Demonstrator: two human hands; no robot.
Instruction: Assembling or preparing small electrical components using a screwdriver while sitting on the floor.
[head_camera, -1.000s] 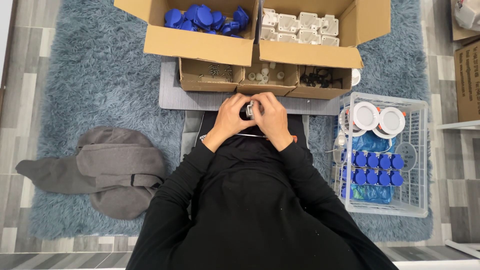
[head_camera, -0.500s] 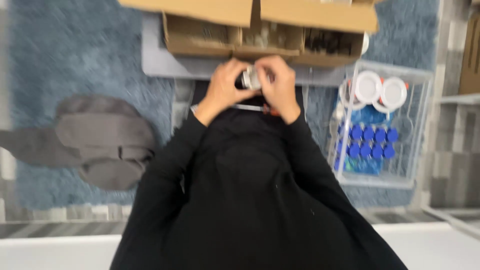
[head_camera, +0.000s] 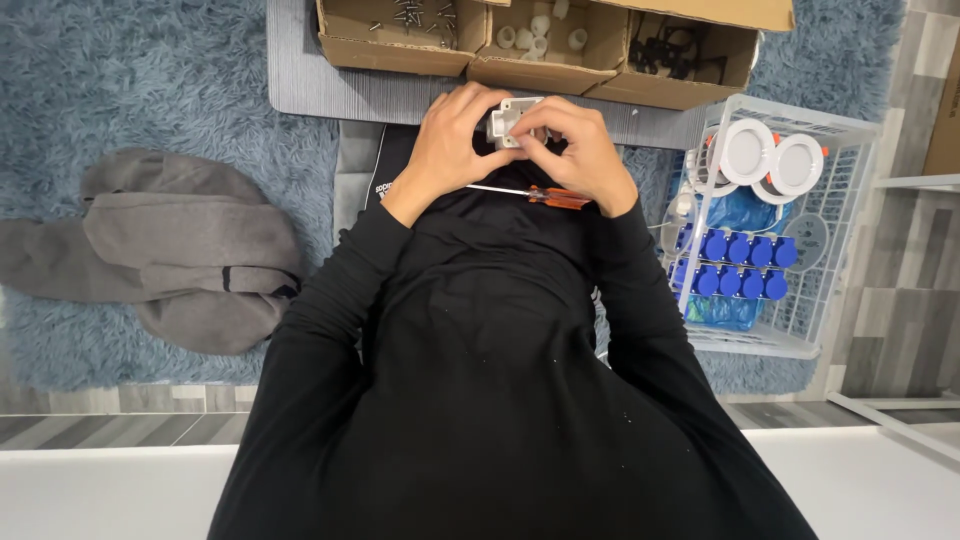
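a small white housing (head_camera: 512, 120) is clamped between left hand (head_camera: 455, 140) and right hand (head_camera: 580, 150), assembly seemingly unfinished, with the screwdriver (head_camera: 530, 193) lying unused just near of them.

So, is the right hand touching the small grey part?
Touching. The head view shows right hand fingers pressed on the grey part.

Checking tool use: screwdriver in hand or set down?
Set down. The screwdriver lies flat across the lap under both wrists; left hand and right hand grip the small grey part.
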